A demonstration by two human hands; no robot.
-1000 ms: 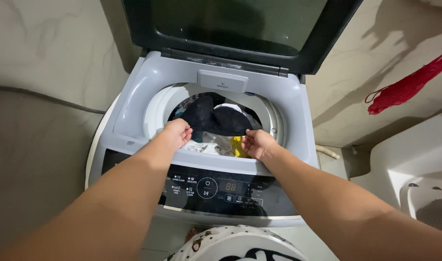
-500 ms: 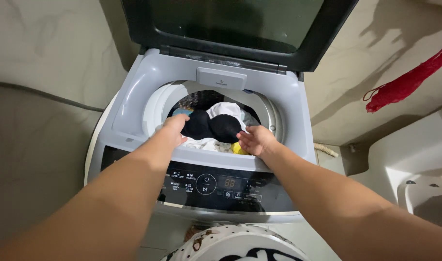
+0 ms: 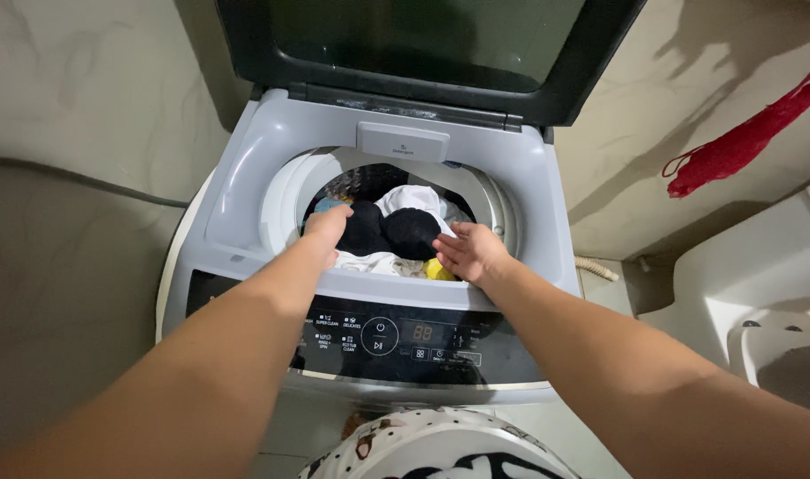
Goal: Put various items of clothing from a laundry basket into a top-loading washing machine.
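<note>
A grey top-loading washing machine stands open below me, its dark lid raised at the back. Inside the drum lies a black padded garment on top of white and yellow laundry. My left hand reaches over the drum's front rim and rests against the left side of the black garment. My right hand hovers just right of the garment with fingers spread, holding nothing.
The dark control panel faces me at the front. A red mesh bag hangs on the wall at right. White bathroom fixtures stand to the right. A grey hose runs along the left wall.
Both hands held the black garment stretched above the drum a second ago. It has gone down onto the laundry, and my right hand has let go and opened.
</note>
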